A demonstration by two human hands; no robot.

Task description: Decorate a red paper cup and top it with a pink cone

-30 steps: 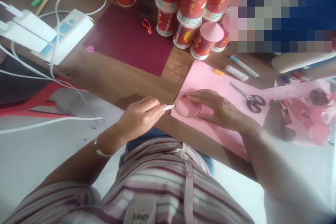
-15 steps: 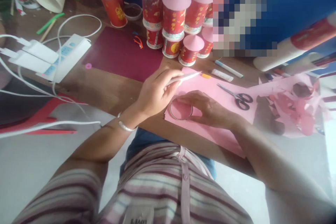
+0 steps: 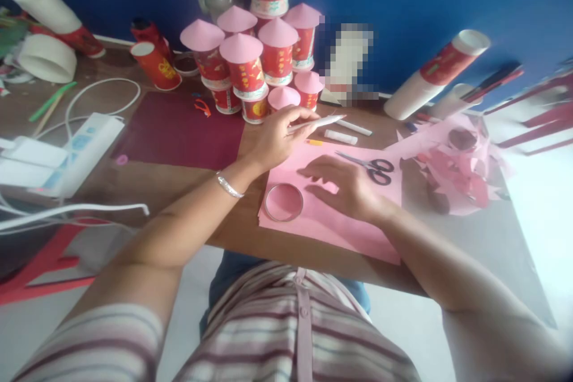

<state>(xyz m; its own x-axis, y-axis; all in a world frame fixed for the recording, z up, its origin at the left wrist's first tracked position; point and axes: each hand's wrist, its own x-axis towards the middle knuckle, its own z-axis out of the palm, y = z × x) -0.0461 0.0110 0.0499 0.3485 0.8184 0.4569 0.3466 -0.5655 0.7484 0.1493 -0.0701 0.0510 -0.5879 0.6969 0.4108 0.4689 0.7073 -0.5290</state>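
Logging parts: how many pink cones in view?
7 pink cones on red cups: five in the higher group, two lower ones just beyond the left hand; others may be hidden behind.

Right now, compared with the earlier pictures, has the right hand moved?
Yes: judged against the scissors on the pink paper, the right hand has moved rightward, nearer to them and away from the ring.

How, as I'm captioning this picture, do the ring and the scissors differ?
Shape: the ring is one thin round hoop; the scissors are long, with pointed blades and two dark handle loops.
Place: the ring lies near the left edge of the pink paper; the scissors lie toward its far right.
Shared: both rest on the pink paper, gripped by neither hand.
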